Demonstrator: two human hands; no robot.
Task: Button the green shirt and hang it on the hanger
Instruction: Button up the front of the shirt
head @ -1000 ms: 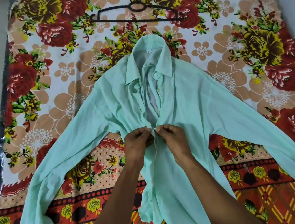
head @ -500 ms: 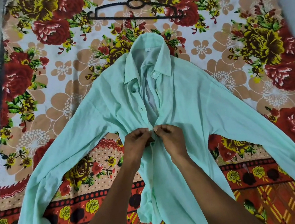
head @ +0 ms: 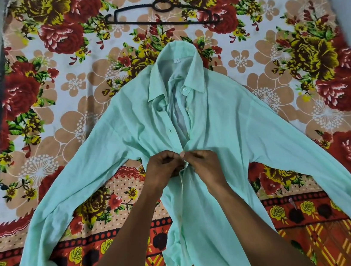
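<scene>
The green shirt [head: 225, 125] lies front-up on a flowered bedsheet [head: 75, 97], collar toward 12 o'clock, both sleeves spread out toward 8 and 4 o'clock. Its front is open from the collar down to about mid-chest, with a white button [head: 184, 89] showing near the collar on the 3 o'clock placket.

At the middle of the shirt the 2 hands meet over the placket. The left hand [head: 164, 169] pinches the edge of the front panel from the 9 o'clock side, fingers curled tight on the cloth. The right hand [head: 205, 162] is pinched on the opposite edge from the 3 o'clock side, thumb and forefinger closed at a small button [head: 182, 154] between the 2 hands. Whether that button has passed through its hole cannot be told.

A black hanger [head: 163, 18] lies flat on the sheet at 12 o'clock, beyond the collar and apart from the shirt.
</scene>
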